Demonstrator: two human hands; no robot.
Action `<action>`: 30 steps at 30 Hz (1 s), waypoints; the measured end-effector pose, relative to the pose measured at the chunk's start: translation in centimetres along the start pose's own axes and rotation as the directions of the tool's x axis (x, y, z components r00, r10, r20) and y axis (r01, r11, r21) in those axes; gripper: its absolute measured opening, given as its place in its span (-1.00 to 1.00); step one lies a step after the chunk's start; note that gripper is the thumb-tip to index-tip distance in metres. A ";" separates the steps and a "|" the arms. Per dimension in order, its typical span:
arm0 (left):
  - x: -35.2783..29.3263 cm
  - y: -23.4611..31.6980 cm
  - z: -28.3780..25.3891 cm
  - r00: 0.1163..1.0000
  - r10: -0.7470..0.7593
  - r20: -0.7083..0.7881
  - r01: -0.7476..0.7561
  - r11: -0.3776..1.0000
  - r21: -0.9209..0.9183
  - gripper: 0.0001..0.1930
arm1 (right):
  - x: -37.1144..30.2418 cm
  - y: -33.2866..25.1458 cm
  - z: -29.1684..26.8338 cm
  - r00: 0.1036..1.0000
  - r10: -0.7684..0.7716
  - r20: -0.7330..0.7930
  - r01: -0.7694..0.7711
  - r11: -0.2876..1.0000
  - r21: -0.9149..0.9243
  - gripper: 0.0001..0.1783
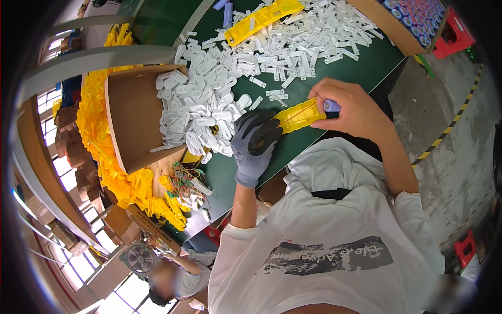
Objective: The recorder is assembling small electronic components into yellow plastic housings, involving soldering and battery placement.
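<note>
My left hand (255, 141), in a grey glove with black fingers, grips the near-left end of a long yellow plastic housing (300, 115). A thin reddish wire seems to run along the inside of this housing. At its other end my bare right hand (355, 107) is closed round a purple cylindrical battery (331, 106), its fingertips against the housing. Whether the battery sits inside the housing or only beside it, I cannot tell. Just beyond both hands, small white plastic strips (277, 95) lie on the green table (222, 175).
White oval covers (204, 99) spill from a cardboard box (133, 115) at left. Yellow parts (112, 157) pile up behind it, with wired pieces (188, 183) nearer. Another yellow housing (264, 21) rests on white strips. A battery box (387, 26) stands far right. A co-worker (183, 275) sits lower left.
</note>
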State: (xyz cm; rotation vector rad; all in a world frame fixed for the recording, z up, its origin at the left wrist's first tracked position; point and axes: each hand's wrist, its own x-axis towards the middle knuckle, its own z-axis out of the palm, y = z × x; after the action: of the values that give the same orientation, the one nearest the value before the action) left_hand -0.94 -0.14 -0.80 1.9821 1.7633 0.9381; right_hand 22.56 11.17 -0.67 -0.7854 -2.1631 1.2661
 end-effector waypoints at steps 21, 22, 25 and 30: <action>0.8 -0.9 0.2 0.998 0.049 -0.048 -0.057 0.985 -0.165 -0.64 | 2.6 -0.8 1.3 0.984 -0.177 -0.011 0.177 0.981 0.077 -0.70; 0.7 -1.1 0.1 0.997 0.032 -0.065 -0.043 0.985 -0.169 -0.64 | 2.4 -0.4 1.4 0.976 -0.219 0.002 0.219 0.976 0.019 -0.66; 0.5 -1.3 -0.2 0.998 0.061 -0.027 -0.065 0.982 -0.179 -0.62 | 2.1 0.2 1.6 0.961 -0.276 0.001 0.276 0.958 -0.083 -0.61; 0.8 -1.1 -0.2 0.993 0.118 -0.027 -0.121 0.977 -0.174 -0.64 | 1.7 0.4 1.6 0.953 -0.302 0.017 0.302 0.942 -0.150 -0.61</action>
State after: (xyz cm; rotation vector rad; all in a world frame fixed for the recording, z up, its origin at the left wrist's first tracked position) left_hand -1.90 0.83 -1.18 1.9896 1.5256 1.1107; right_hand 20.36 11.57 -1.52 -0.4867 -2.2890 0.9514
